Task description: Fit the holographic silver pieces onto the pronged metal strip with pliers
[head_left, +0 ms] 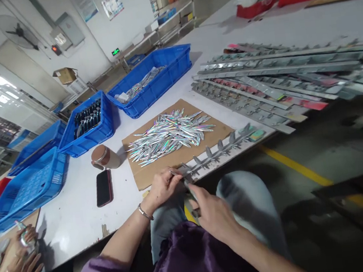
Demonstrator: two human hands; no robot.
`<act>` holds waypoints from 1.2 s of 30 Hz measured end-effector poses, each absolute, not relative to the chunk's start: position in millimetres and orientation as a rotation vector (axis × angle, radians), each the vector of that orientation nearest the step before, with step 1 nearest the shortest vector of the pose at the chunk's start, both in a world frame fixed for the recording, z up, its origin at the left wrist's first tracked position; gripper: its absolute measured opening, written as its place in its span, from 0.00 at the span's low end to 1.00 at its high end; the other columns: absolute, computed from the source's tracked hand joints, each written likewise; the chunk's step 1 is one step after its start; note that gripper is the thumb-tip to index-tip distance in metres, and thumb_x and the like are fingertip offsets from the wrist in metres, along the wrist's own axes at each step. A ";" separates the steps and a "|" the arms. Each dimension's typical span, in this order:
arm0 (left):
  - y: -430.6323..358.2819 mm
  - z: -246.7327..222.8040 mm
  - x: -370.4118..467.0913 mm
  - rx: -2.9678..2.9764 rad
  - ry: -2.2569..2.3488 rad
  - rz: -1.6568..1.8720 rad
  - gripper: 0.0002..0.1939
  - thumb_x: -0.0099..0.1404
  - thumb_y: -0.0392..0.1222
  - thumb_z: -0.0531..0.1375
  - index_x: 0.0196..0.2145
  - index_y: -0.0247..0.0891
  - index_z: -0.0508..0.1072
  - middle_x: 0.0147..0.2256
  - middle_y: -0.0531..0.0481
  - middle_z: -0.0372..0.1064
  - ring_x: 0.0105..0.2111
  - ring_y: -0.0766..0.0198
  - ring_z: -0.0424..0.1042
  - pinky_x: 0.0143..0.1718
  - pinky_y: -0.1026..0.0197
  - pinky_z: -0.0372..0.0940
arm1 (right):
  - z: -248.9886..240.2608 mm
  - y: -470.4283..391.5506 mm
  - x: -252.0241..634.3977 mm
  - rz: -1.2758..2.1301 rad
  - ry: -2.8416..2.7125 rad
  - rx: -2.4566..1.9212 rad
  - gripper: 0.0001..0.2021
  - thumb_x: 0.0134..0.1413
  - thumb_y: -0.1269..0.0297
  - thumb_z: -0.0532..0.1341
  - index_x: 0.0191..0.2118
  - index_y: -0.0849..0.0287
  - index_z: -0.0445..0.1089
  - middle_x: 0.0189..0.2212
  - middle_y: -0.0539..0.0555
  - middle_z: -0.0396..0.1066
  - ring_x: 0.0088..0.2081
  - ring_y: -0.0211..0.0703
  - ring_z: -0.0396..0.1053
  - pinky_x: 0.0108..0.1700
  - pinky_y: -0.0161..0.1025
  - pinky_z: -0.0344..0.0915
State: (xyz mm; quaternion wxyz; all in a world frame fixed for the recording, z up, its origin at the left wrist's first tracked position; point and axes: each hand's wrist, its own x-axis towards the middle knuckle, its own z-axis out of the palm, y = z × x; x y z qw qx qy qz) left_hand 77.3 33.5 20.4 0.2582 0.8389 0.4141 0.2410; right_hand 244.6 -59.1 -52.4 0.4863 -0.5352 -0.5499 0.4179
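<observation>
Pinching one slim holographic silver lure blade [176, 172] between left hand [161, 187] fingers, right hand [212, 214] fingers closed around small dark tool [192, 196], shiny, tapered piece at counter [79, 217] edge.

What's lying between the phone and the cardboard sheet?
In the head view, a brown cup on its side lies between the phone and the cardboard.

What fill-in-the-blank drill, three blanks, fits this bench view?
1. The pile of holographic foil strips lies on a sheet of ____.
2. The phone lies face down beside a ____ cup.
3. The left hand and right hand work at the near end of a grey ____ rack.

Missing words: cardboard; brown; metal
</observation>
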 end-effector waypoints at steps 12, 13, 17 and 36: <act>89.0 50.9 35.1 2.387 1.237 0.278 0.11 0.70 0.38 0.57 0.47 0.39 0.77 0.46 0.45 0.77 0.45 0.59 0.76 0.48 0.61 0.68 | -66.5 -61.6 232.8 1.905 0.006 -0.537 0.12 0.44 0.61 0.75 0.36 0.57 0.77 0.22 0.45 0.60 0.22 0.30 0.42 0.26 0.31 0.54; 107.0 55.5 25.9 2.416 1.496 0.247 0.12 0.69 0.35 0.56 0.46 0.39 0.78 0.46 0.45 0.78 0.45 0.59 0.75 0.49 0.61 0.68 | -66.8 -61.5 232.4 1.898 0.022 -0.537 0.12 0.43 0.62 0.75 0.35 0.57 0.77 0.22 0.45 0.61 0.22 0.29 0.43 0.26 0.30 0.54; 169.0 63.9 2.4 2.406 2.002 0.146 0.11 0.68 0.33 0.56 0.42 0.33 0.78 0.43 0.39 0.77 0.45 0.53 0.75 0.49 0.56 0.67 | -72.0 -58.9 229.1 1.893 0.063 -0.530 0.14 0.38 0.64 0.78 0.33 0.57 0.78 0.22 0.46 0.65 0.21 0.27 0.45 0.25 0.29 0.52; 82.1 74.2 -13.7 2.389 1.595 0.380 0.07 0.59 0.32 0.60 0.32 0.37 0.79 0.29 0.51 0.76 0.29 0.64 0.74 0.33 0.66 0.65 | -60.7 -70.2 235.7 1.769 -0.167 -0.695 0.20 0.42 0.59 0.77 0.42 0.56 0.75 0.25 0.48 0.68 0.23 0.31 0.56 0.27 0.32 0.57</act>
